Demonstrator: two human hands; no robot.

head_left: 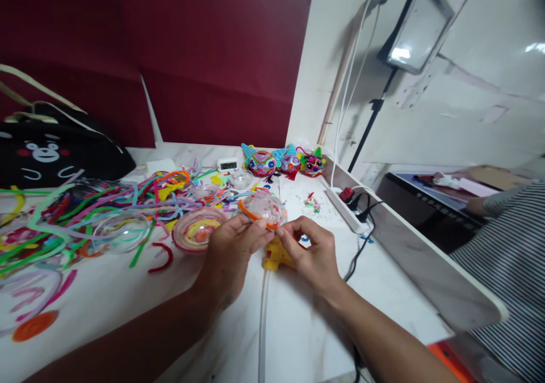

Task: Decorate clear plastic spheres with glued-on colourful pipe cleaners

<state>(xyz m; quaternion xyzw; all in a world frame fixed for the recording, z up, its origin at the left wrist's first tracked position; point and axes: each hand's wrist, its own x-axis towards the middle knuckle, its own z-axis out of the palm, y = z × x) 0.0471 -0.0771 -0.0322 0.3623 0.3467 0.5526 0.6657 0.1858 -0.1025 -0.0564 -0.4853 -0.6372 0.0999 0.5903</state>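
A clear plastic dome (269,208) with an orange pipe cleaner (247,211) along its rim is held up over the table. My left hand (232,252) grips the near left of the rim, thumb pressing the pipe cleaner. At the rim's near right, my right hand (310,252) has thumb and forefinger pinched together by the pipe cleaner's end. The fingertips partly cover what they pinch. Just beneath the hands lies a yellow glue gun (275,256), a long whitish glue stick (263,320) trailing from it toward me. Left of my left hand rests a clear bowl-shaped shell lined with coloured strips (181,236).
Colourful pipe cleaners (114,201) heap across the left. Several decorated animal-face ornaments (263,164) and a small digital clock (227,165) stand at the back. A power strip (349,210) with cables runs beside the right partition (409,269). Beyond it is a person in a striped top (506,269).
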